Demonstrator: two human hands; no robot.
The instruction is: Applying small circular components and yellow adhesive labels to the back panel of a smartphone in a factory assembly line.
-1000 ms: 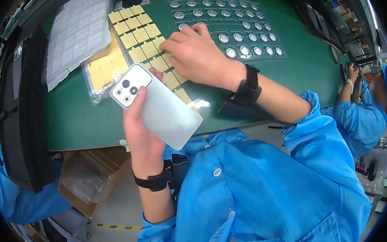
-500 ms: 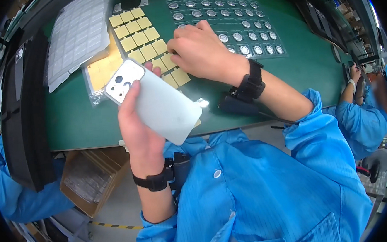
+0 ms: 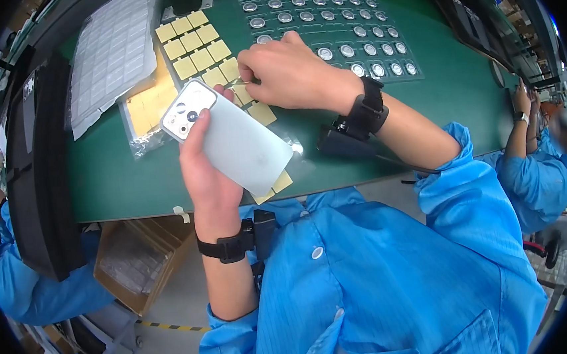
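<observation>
A white smartphone [image 3: 244,147] lies back side up in my left hand [image 3: 206,173], whose thumb rests next to the camera block and whose fingertips show past the far edge. My right hand [image 3: 295,73] is closed in a pinch just beyond the phone, over the rows of yellow square pads [image 3: 201,58]. A thin yellowish edge shows by its fingertips; whether it is a held pad or one on the sheet, I cannot tell. Right of that hand, a clear sheet carries rows of round silver discs [image 3: 347,51]; part of it is hidden by the hand.
White gridded sheets [image 3: 114,57] overlap a bagged yellow stack [image 3: 148,111] on the green table [image 3: 385,119]. A black rack [image 3: 40,176] stands at the left, a cardboard box [image 3: 134,265] below the table edge. Co-workers in blue [image 3: 533,180] sit at both sides.
My right hand has shifted slightly left, toward the phone. The phone and my left hand have moved a little right and up, baring more yellow pads by the phone's lower end.
</observation>
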